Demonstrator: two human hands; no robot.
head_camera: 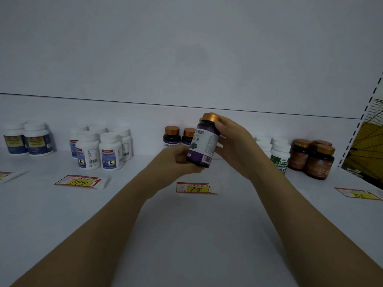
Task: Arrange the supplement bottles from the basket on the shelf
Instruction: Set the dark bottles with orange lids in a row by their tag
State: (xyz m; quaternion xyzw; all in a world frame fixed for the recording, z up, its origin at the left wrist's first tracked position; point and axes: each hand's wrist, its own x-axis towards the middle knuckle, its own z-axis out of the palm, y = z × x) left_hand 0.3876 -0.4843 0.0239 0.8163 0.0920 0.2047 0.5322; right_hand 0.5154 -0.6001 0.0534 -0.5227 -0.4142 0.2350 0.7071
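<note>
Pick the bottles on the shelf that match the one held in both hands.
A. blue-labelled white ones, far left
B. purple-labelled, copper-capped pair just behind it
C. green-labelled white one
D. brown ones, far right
B: the held bottle, gripped by the left hand and right hand, has a copper cap and purple label like the purple-labelled pair behind it.
</note>
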